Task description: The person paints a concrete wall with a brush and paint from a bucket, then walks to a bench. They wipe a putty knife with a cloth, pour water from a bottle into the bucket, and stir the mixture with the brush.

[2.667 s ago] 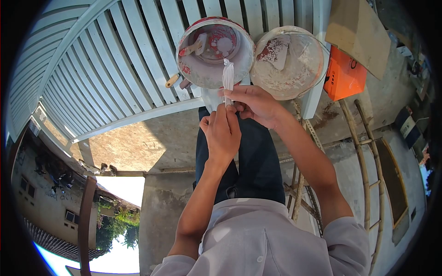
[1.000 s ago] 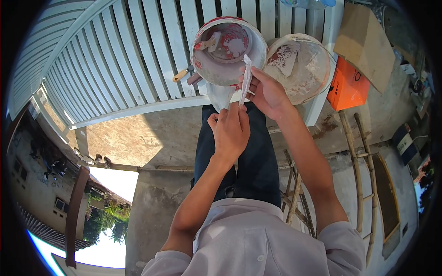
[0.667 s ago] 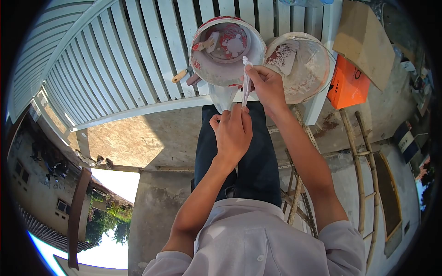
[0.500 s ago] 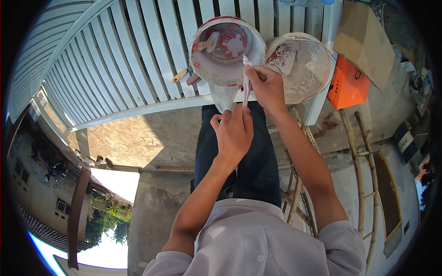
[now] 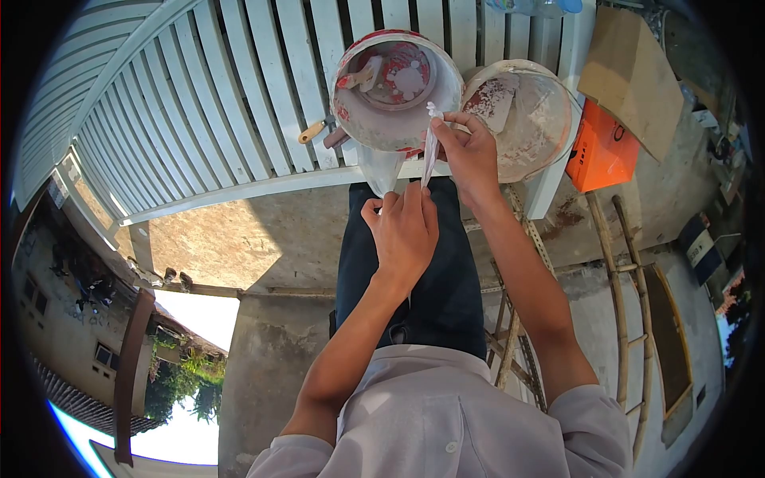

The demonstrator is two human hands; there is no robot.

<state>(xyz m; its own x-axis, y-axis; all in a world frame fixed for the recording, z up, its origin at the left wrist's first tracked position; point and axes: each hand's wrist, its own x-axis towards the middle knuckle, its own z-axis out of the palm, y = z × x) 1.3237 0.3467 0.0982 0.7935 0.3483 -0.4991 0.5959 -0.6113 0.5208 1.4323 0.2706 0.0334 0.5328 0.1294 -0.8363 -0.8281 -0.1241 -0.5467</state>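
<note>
A white slatted gate point(image 5: 239, 103) is seen lying flat across the left and upper part of the view, from 9 to 12 o'clock. On its slats a wooden-handled tool point(image 5: 315, 130) is laid, just beside the left bucket at its 8 o'clock. The left hand point(image 5: 404, 231) is held near the centre, fingers drawn together and pinched on the lower end of a twisted plastic bag point(image 5: 429, 147). The bag is stretched upward from this hand toward 12 o'clock, with its wider clear part point(image 5: 379, 167) hanging below the red-stained bucket point(image 5: 396, 88). A scraper point(image 5: 358, 77) is seen lying inside that bucket. The right hand point(image 5: 470, 151) is held at 1 o'clock from the left hand, thumb and fingertips pinched on the upper end of the bag, over the gap between the two buckets. The white-smeared bucket point(image 5: 522, 115) stands just beside the first, at its 3 o'clock. Further right, an orange box point(image 5: 602, 147) and a cardboard piece point(image 5: 629, 72) are seen, with a bamboo ladder point(image 5: 629, 311) at 4 o'clock.
</note>
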